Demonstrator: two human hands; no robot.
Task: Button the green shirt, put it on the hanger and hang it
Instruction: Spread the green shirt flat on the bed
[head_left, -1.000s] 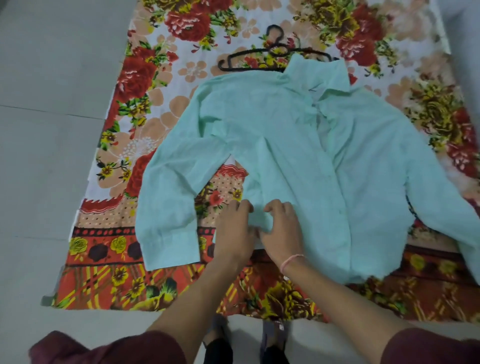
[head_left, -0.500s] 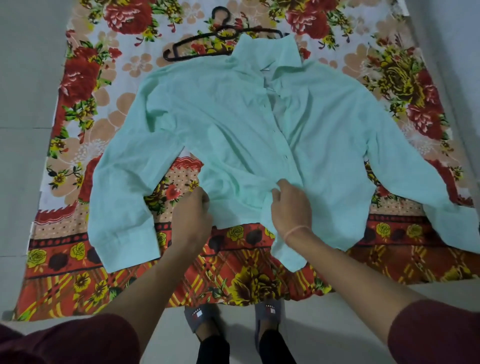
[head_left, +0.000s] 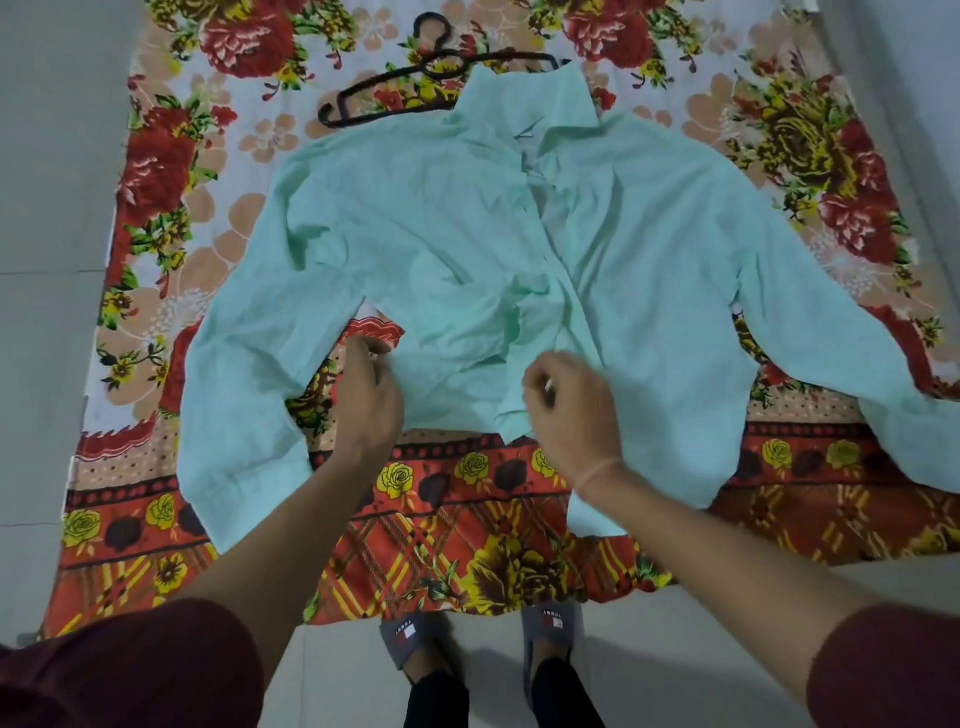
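Left hand (head_left: 371, 397), right hand (head_left: 571, 413) pinch wrinkled green shirt (head_left: 441, 234)

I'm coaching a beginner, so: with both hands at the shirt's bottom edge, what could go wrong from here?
The shirt is bunched above the left hand and right hand, so its two front edges may get fastened out of line. The hanger lies partly under the collar; tugging the cloth might drag it.
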